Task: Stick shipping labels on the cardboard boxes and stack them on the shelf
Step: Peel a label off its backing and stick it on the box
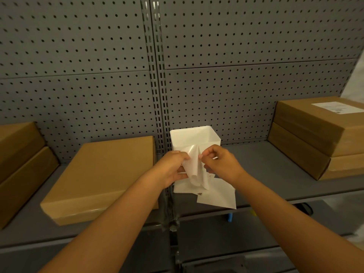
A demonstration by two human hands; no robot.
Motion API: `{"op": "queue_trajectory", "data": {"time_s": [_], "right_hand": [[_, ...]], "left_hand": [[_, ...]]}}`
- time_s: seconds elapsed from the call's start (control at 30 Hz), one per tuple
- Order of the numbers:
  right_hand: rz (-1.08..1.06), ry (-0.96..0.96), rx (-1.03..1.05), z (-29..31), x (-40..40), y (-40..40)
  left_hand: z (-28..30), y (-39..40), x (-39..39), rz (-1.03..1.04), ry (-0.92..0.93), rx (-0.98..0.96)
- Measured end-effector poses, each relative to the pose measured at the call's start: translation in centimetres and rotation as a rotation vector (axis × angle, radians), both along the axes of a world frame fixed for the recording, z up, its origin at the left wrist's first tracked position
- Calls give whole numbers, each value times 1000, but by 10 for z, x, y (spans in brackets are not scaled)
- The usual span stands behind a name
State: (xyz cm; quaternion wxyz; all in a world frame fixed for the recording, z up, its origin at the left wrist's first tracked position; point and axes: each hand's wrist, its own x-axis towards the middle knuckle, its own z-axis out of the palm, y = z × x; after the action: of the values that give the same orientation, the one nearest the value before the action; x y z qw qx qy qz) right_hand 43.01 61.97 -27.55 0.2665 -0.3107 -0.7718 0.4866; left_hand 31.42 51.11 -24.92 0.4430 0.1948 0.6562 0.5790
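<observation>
Shipping label (194, 170) pinched by both hands above the grey shelf (256, 170).

Two stacked boxes (17, 158) sit at nine o'clock, then a flat cardboard box (102, 174) lying bare-topped just left of the left hand (173, 170). That hand pinches the label's upper left corner; the right hand (218, 164) pinches the upper right — the sheet hangs between them, long axis roughly vertical, drooping towards six o'clock. Behind it stands a white bin (195, 136), with another white sheet (218, 196) below. At three o'clock, another stack of boxes (307, 138) — a label (337, 107) already on top.
</observation>
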Motion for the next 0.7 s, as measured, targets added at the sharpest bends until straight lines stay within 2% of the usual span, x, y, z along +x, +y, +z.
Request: {"op": "queue_trajectory", "data": {"time_s": [0.07, 0.23, 0.5, 0.7], "right_hand": [[21, 9, 5, 0, -2, -2], [31, -7, 51, -1, -6, -3], [9, -10, 62, 4, -10, -4], [-9, -26, 75, 3, -9, -5]], "left_hand": [[0, 0, -2, -20, -36, 13], [-4, -1, -8, -84, 47, 43], [-2, 1, -10, -83, 69, 52], [-3, -1, -12, -83, 150, 34]]}}
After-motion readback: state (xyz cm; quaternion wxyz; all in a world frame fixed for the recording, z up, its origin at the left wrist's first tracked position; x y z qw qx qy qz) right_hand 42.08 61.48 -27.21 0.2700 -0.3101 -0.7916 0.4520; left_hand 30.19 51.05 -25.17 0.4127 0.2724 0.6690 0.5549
